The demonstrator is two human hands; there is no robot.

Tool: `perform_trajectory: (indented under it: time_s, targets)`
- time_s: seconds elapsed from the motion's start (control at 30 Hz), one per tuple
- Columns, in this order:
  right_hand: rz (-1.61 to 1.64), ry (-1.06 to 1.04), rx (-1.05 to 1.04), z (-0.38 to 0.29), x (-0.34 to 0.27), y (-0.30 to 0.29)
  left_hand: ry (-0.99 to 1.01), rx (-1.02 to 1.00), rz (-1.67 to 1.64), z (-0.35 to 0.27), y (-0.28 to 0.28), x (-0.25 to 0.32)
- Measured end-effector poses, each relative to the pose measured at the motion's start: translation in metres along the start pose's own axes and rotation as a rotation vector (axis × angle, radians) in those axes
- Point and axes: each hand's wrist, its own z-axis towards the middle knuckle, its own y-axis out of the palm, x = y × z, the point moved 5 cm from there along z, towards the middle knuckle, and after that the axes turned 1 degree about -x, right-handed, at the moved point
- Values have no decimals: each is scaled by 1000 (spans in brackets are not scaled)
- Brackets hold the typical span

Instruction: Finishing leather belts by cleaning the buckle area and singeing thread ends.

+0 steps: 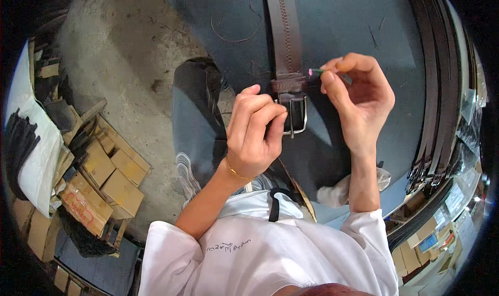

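A brown leather belt (285,34) with a line of stitching runs down the dark work surface towards me. At its near end are a leather keeper loop (288,84) and a silver metal buckle (305,114). Curled at the left side of the buckle, my left hand (255,126) has its thumb and fingertips together by the frame; whether something thin lies between them cannot be seen. To the right of the belt, my right hand (356,89) pinches a small thin green stick-like object (317,71) with a pinkish tip, which points at the belt just above the keeper loop.
Several dark belts (436,81) with buckles lie along the right edge of the work surface (370,11). Loose thread (234,41) lies left of the belt. A whitish cloth (335,194) is near my right forearm. Cardboard boxes (121,190) stand on the left over the concrete floor (144,34).
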Motion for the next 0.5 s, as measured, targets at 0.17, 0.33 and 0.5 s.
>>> perform_trajectory:
  time_s: [0.17, 0.33, 0.5]
  targets:
    - [21, 66, 86, -33, 7, 24, 9, 38, -28, 0, -2, -2]
    - [-107, -56, 130, -39, 14, 27, 13, 32, -62, -1, -3, -3]
    - [-199, -143, 116, -38, 14, 28, -9, 60, -77, 1, -4, -4]
